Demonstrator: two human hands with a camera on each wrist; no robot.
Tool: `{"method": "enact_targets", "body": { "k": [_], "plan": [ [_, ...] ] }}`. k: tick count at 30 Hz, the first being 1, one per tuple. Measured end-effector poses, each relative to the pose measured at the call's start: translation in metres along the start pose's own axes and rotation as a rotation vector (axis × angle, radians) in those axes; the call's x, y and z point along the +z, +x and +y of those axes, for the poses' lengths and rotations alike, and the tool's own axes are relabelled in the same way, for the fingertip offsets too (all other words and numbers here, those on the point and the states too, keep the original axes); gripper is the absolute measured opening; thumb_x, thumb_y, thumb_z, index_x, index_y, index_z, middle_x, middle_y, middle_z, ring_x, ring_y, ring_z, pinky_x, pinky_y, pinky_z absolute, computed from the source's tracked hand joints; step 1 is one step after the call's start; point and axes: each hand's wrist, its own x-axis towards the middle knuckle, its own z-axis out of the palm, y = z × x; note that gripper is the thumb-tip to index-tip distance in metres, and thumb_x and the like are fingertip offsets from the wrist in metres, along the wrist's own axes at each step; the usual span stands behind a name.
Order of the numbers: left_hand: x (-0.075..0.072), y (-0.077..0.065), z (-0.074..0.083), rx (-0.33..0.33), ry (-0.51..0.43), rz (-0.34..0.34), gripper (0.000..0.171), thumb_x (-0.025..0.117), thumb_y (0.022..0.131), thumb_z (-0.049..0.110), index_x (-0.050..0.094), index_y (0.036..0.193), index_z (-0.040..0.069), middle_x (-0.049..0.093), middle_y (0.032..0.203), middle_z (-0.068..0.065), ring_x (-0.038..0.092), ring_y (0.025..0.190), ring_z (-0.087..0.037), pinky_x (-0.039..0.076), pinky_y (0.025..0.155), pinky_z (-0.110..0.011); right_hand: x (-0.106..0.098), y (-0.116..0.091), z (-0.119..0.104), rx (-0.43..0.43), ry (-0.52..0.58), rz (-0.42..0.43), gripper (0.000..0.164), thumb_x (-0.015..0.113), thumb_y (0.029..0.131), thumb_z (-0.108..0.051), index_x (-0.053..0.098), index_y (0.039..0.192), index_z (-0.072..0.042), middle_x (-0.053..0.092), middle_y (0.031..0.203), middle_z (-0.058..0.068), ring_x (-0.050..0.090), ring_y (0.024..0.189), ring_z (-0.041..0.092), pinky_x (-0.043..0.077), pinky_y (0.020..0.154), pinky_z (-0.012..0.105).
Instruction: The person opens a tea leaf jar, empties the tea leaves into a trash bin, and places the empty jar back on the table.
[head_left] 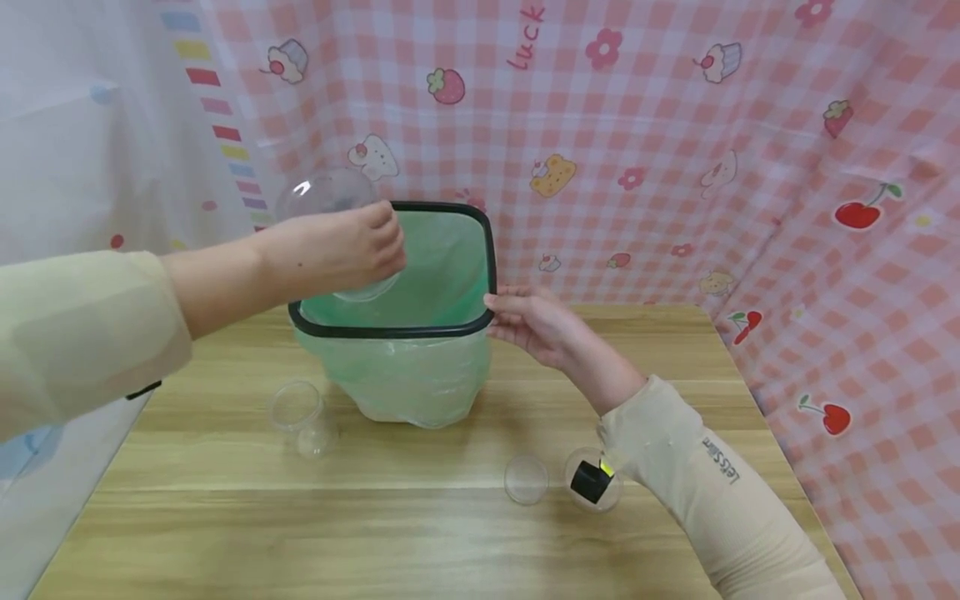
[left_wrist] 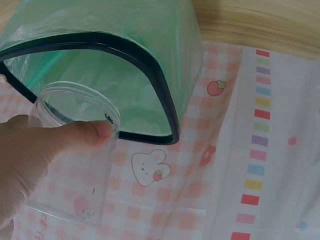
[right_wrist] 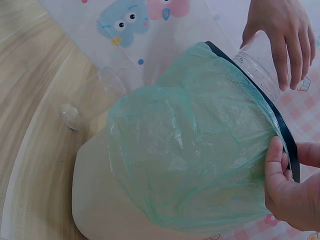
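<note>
My left hand grips a clear plastic jar, tilted over the bin with its mouth toward the opening. Small dark specks show on the jar's wall in the left wrist view. Below it stands a pale bin lined with a thin green bag, its edge tucked under a black rim. At the bin's right side my right hand pinches that rim between thumb and fingers, as the right wrist view also shows.
A second clear jar stands on the wooden table, left of the bin. Toward the right lie a clear round lid and a clear round container with a black cylindrical object. A pink checked curtain hangs behind the bin.
</note>
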Motion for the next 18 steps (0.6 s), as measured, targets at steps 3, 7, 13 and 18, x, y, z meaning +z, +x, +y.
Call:
{"method": "enact_targets", "body": {
  "k": [3,7,13,18],
  "plan": [
    [0.001,0.0,0.001,0.005,0.005,-0.008,0.05,0.074,0.08,0.017,0.051,0.122,0.005,0.055,0.116,-0.016,0.05,0.106,-0.032,0.037,0.091,-0.041,0.0,0.0,0.0,-0.002,-0.002,-0.001,0.004,0.047,0.095,-0.003,0.048,0.098,0.0,0.058,0.076,0.004,0.057,0.067,0.011,0.052,0.066,0.022],
    [0.002,0.001,0.003,0.01,-0.001,-0.018,0.053,0.075,0.078,0.019,0.05,0.123,0.005,0.055,0.117,-0.016,0.05,0.107,-0.032,0.036,0.092,-0.041,0.0,0.001,0.001,0.0,-0.006,0.003,0.006,0.047,0.095,-0.004,0.048,0.1,0.0,0.058,0.078,0.005,0.057,0.068,0.011,0.052,0.066,0.022],
    [0.006,0.003,0.008,0.026,-0.02,-0.026,0.054,0.076,0.078,0.021,0.051,0.124,0.008,0.055,0.118,-0.013,0.05,0.109,-0.03,0.036,0.093,-0.04,0.0,0.002,0.001,0.009,-0.005,0.007,0.007,0.048,0.095,-0.004,0.047,0.101,0.0,0.057,0.078,0.005,0.057,0.068,0.011,0.052,0.066,0.022],
    [0.005,0.01,0.015,0.056,-0.014,0.008,0.043,0.067,0.086,0.023,0.053,0.125,0.014,0.056,0.119,-0.008,0.051,0.109,-0.027,0.034,0.096,-0.04,0.0,0.002,0.001,0.008,-0.001,0.013,0.006,0.048,0.095,-0.004,0.047,0.1,0.0,0.057,0.078,0.005,0.057,0.067,0.011,0.052,0.066,0.022]
  ]
}}
